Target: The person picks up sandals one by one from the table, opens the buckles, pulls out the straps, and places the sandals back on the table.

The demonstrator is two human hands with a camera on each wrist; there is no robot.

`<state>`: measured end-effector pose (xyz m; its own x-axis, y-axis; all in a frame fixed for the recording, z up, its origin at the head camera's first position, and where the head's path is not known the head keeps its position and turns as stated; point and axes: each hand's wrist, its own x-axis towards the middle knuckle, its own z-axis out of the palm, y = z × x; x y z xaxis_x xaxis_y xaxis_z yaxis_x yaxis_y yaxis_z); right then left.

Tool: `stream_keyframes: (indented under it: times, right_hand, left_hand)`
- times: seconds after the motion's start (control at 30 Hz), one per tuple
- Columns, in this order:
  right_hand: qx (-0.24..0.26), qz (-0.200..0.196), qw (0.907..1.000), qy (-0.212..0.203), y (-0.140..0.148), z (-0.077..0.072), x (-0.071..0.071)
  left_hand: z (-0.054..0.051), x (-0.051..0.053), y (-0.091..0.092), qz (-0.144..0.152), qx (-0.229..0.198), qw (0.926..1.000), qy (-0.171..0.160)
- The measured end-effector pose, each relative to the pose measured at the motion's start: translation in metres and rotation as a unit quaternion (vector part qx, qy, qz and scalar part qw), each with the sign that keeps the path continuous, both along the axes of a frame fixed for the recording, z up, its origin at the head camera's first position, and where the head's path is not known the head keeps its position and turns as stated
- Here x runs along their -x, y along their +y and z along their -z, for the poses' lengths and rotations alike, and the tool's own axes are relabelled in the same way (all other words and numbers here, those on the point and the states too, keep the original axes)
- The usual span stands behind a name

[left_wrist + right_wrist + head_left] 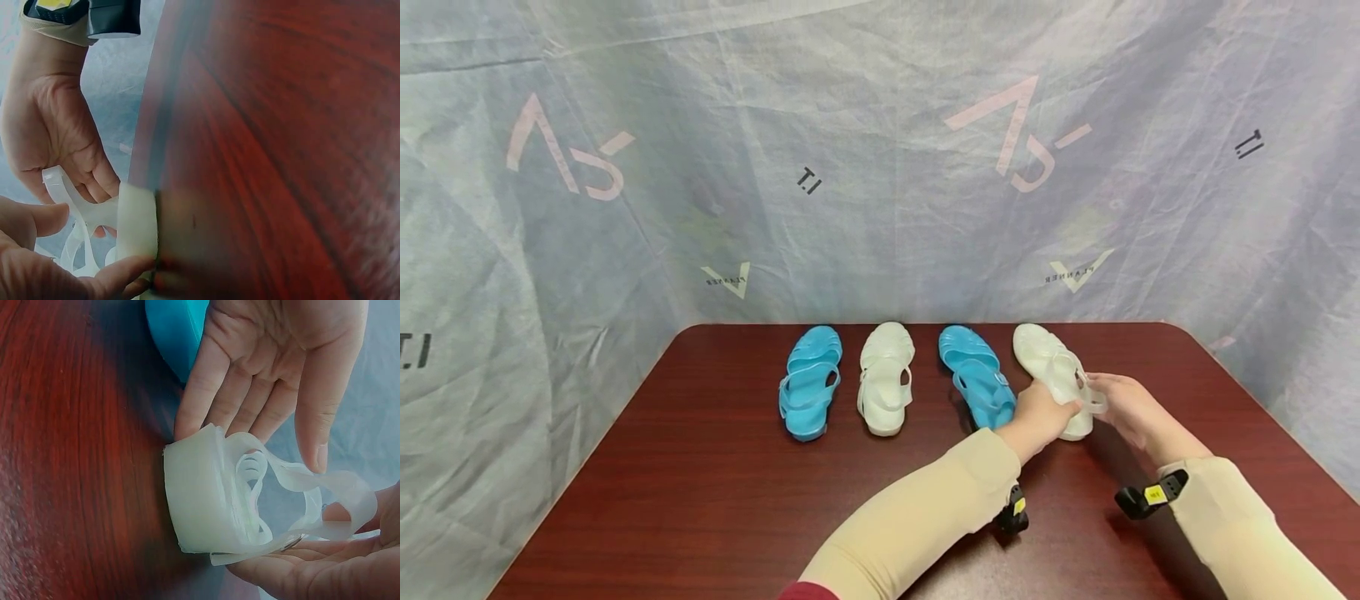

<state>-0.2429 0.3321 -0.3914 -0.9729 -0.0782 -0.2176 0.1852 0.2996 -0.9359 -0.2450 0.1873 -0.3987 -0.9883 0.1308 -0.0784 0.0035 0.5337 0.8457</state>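
A white jelly sandal (1060, 375) lies at the right end of a row, toe toward the back, between both hands. My left hand (1039, 417) holds it from the left near the heel: the fingers lie along the sole's side and the thumb reaches over by the heel strap (350, 494). From the other side my right hand (1123, 408) holds the sandal by its edge and strap; its thumb is partly hidden behind the strap in the right wrist view. Just left of my left hand is a blue sandal (977, 371), its heel partly covered by that hand.
Another white sandal (886, 379) and a blue sandal (809, 383) stand farther left in the row. All rest on a dark red wooden table (700, 500) near its back edge. A grey printed cloth (880, 167) hangs behind. Black wrist devices (1152, 496) sit at the cuffs.
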Motion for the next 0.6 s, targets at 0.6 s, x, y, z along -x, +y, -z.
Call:
stream_keyframes:
  times: [0.6]
  right_hand:
    - [0.001, 0.009, 0.9998, -0.018, -0.0064, -0.0008, -0.0063]
  left_hand:
    - [-0.002, -0.0059, -0.0022, -0.01, 0.006, 0.9998, -0.016]
